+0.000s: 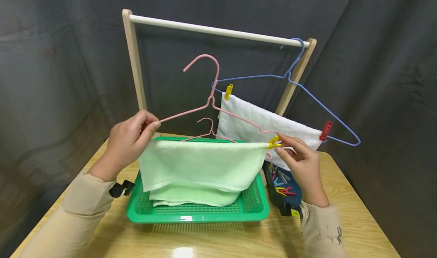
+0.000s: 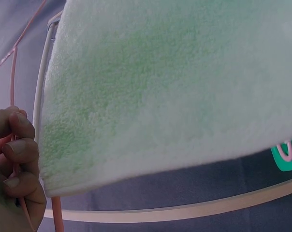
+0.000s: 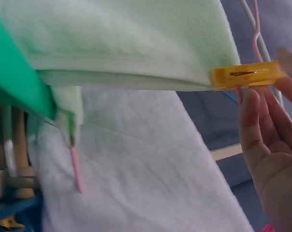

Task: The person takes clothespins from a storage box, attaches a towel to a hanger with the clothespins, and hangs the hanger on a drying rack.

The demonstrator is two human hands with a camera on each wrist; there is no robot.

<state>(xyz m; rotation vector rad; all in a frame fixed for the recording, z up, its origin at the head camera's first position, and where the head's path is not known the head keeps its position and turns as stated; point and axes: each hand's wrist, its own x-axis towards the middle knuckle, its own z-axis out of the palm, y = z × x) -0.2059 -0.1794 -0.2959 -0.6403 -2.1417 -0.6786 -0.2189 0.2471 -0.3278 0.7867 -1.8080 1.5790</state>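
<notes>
The pale green cloth towel (image 1: 205, 161) hangs lengthwise left to right between the left hand (image 1: 128, 136), gripping a pink wire hanger (image 1: 214, 88), and the right hand (image 1: 304, 161), pinching a yellow plastic clothespin (image 1: 273, 142) at the towel's right corner.

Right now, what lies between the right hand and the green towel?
A yellow clothespin, one end on the green towel, the other at the right hand; head and right wrist views show it.
</notes>
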